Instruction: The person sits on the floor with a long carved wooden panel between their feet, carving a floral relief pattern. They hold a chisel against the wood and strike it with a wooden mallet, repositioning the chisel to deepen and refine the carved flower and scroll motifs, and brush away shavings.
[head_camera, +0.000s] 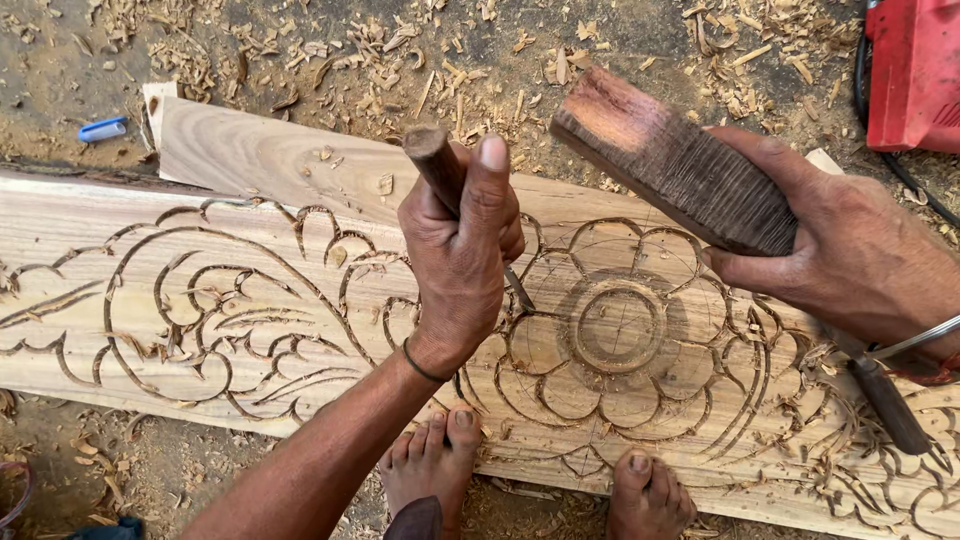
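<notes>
Below the closed fingers of the left hand, a chisel is being gripped, its tip set on the flower of the carved plank. A dark wooden block is being clasped and raised by the right hand. Judged next: a square blow onto the handle end.

Chisel on carved plank
</notes>
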